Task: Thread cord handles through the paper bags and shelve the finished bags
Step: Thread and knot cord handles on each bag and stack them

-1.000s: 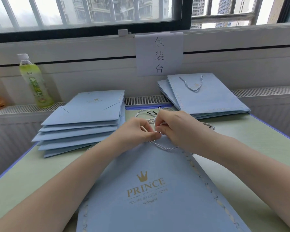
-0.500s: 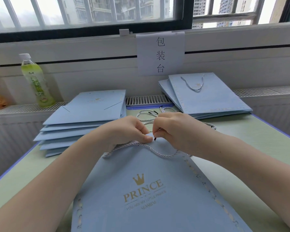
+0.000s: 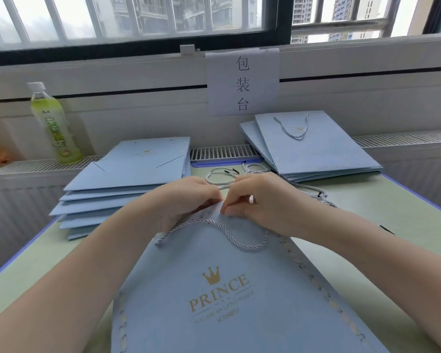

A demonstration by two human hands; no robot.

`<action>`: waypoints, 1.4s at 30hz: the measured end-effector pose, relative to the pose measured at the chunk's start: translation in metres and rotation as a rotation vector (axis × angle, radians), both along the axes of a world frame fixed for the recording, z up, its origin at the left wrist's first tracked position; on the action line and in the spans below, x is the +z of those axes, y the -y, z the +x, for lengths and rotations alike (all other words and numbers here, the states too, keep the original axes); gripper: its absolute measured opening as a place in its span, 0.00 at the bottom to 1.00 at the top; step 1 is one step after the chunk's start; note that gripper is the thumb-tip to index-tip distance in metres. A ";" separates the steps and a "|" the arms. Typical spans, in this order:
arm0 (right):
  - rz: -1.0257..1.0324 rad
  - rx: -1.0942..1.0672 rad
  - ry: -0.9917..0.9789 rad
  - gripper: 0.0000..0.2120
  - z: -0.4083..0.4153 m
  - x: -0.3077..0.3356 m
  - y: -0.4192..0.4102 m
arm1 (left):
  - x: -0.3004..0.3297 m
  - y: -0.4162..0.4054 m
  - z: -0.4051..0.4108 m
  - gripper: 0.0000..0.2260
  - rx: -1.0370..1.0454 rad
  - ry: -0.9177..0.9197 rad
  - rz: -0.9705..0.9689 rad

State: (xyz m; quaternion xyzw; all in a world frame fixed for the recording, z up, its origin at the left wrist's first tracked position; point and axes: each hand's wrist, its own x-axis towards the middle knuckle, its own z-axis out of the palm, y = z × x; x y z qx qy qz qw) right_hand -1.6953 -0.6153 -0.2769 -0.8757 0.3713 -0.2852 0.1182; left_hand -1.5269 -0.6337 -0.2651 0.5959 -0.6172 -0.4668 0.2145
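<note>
Now the cord lies in a much bigger loop on the bag than it did a moment ago, so more of it has been pulled through the top edge. That likely means this handle is almost done. In the head view, the left hand and the right hand sit close together at the far edge of the bag, both with curled fingers. They seem to be pinching the cord end there, but the spot is hidden. The bag is light blue with a gold crown and the word PRINCE, lying flat on the near part of the green surface. Spare cords lie just past the hands. Plain bags are stacked far left, and finished bags far right.
</note>
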 end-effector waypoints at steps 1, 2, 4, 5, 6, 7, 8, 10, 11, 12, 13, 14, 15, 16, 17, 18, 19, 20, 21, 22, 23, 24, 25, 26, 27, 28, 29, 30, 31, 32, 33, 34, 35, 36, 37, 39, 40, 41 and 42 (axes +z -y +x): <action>0.008 -0.012 0.013 0.02 0.000 0.000 0.000 | 0.000 0.000 -0.001 0.13 0.031 0.008 -0.006; 0.003 -0.028 0.017 0.02 0.000 -0.001 0.000 | 0.000 0.001 -0.001 0.13 0.055 0.016 -0.011; -0.019 -0.047 0.024 0.03 0.001 -0.001 0.000 | -0.001 0.001 -0.002 0.12 0.078 0.015 -0.013; -0.022 -0.045 0.036 0.04 0.002 -0.001 0.000 | -0.002 0.001 -0.003 0.11 0.074 0.010 -0.013; -0.018 -0.043 0.047 0.05 0.002 0.000 -0.001 | -0.002 0.002 -0.003 0.10 0.068 0.004 -0.012; -0.016 -0.043 0.048 0.06 0.003 0.000 -0.001 | -0.003 0.002 -0.003 0.11 0.064 0.001 -0.012; -0.021 -0.047 0.042 0.07 0.003 0.001 -0.002 | -0.003 0.002 -0.003 0.11 0.065 0.001 -0.017; -0.043 -0.060 0.023 0.07 0.004 0.001 -0.003 | -0.004 0.002 -0.003 0.13 0.067 0.002 -0.024; -0.056 -0.067 0.016 0.07 0.005 0.002 -0.003 | -0.004 0.001 -0.004 0.14 0.062 -0.001 -0.023; -0.063 -0.073 0.010 0.08 0.005 0.002 -0.004 | -0.004 0.000 -0.004 0.16 0.054 -0.001 -0.023; -0.061 -0.076 0.006 0.09 0.004 0.003 -0.005 | -0.004 0.000 -0.005 0.17 0.048 0.005 -0.028; -0.050 -0.074 0.004 0.08 0.004 0.003 -0.006 | -0.004 0.000 -0.005 0.18 0.045 0.017 -0.036; -0.031 -0.069 0.005 0.08 0.003 0.004 -0.006 | -0.004 0.001 -0.005 0.19 0.044 0.030 -0.048; -0.007 -0.062 0.011 0.07 0.002 0.004 -0.007 | -0.005 0.002 -0.005 0.20 0.042 0.041 -0.059; 0.014 -0.050 0.024 0.06 0.001 0.003 -0.007 | -0.005 0.002 -0.006 0.20 0.038 0.049 -0.065; 0.032 -0.038 0.036 0.06 0.000 0.003 -0.006 | -0.005 0.002 -0.006 0.20 0.035 0.056 -0.065; 0.048 -0.028 0.041 0.05 0.000 0.002 -0.006 | -0.005 0.001 -0.006 0.20 0.034 0.059 -0.064; 0.056 -0.019 0.041 0.05 -0.001 0.001 -0.006 | -0.005 0.001 -0.007 0.20 0.034 0.062 -0.066; 0.054 -0.014 0.037 0.05 -0.001 0.000 -0.005 | -0.005 0.001 -0.006 0.20 0.037 0.062 -0.073; 0.044 -0.014 0.035 0.05 -0.001 -0.001 -0.004 | -0.006 0.002 -0.006 0.20 0.042 0.061 -0.079; 0.031 -0.015 0.037 0.03 -0.001 -0.002 -0.004 | -0.006 0.001 -0.006 0.20 0.048 0.058 -0.086; 0.019 -0.019 0.040 0.02 0.000 -0.002 -0.004 | -0.006 0.001 -0.006 0.19 0.055 0.055 -0.094; 0.011 -0.023 0.042 0.02 0.001 -0.002 -0.003 | -0.006 0.000 -0.006 0.18 0.061 0.049 -0.102; 0.005 -0.025 0.043 0.02 0.001 -0.002 -0.003 | -0.006 0.000 -0.007 0.19 0.068 0.041 -0.107; -0.001 -0.025 0.044 0.02 0.002 -0.002 -0.003 | -0.006 0.000 -0.007 0.20 0.075 0.036 -0.112; -0.006 -0.023 0.044 0.03 0.002 -0.001 -0.004 | -0.006 0.000 -0.007 0.21 0.077 0.035 -0.116; -0.008 -0.020 0.045 0.03 0.002 -0.001 -0.005 | -0.006 0.000 -0.007 0.21 0.075 0.032 -0.116; -0.006 -0.018 0.046 0.03 0.002 0.000 -0.005 | -0.005 -0.001 -0.006 0.21 0.071 0.024 -0.110; -0.001 -0.018 0.044 0.03 0.002 0.000 -0.005 | -0.005 -0.001 -0.006 0.20 0.067 0.013 -0.104; 0.008 -0.020 0.042 0.03 0.001 0.000 -0.005 | -0.004 -0.001 -0.005 0.20 0.063 0.006 -0.103; 0.019 -0.025 0.042 0.03 0.000 0.000 -0.005 | -0.004 -0.001 -0.005 0.21 0.059 0.007 -0.113; 0.025 -0.031 0.046 0.03 -0.001 0.000 -0.004 | -0.004 -0.001 -0.004 0.23 0.058 0.015 -0.137; 0.024 -0.040 0.054 0.03 -0.003 0.001 -0.004 | -0.004 -0.001 -0.003 0.25 0.059 0.024 -0.169; 0.021 -0.047 0.064 0.03 -0.004 0.001 -0.003 | -0.004 -0.001 -0.003 0.27 0.057 0.036 -0.200; 0.020 -0.054 0.075 0.04 -0.004 0.002 -0.002 | -0.003 -0.001 -0.003 0.28 0.047 0.050 -0.223; 0.017 -0.064 0.086 0.05 -0.005 0.002 -0.002 | -0.001 -0.003 -0.002 0.25 0.025 0.068 -0.248; 0.010 -0.067 0.083 0.05 -0.005 0.001 -0.002 | 0.001 -0.004 -0.002 0.26 0.014 0.069 -0.252; 0.004 -0.068 0.076 0.05 -0.004 0.000 -0.002 | 0.002 -0.006 -0.002 0.30 0.004 0.058 -0.251; -0.001 -0.068 0.066 0.06 -0.004 -0.001 -0.002 | 0.002 -0.006 -0.001 0.34 -0.005 0.033 -0.237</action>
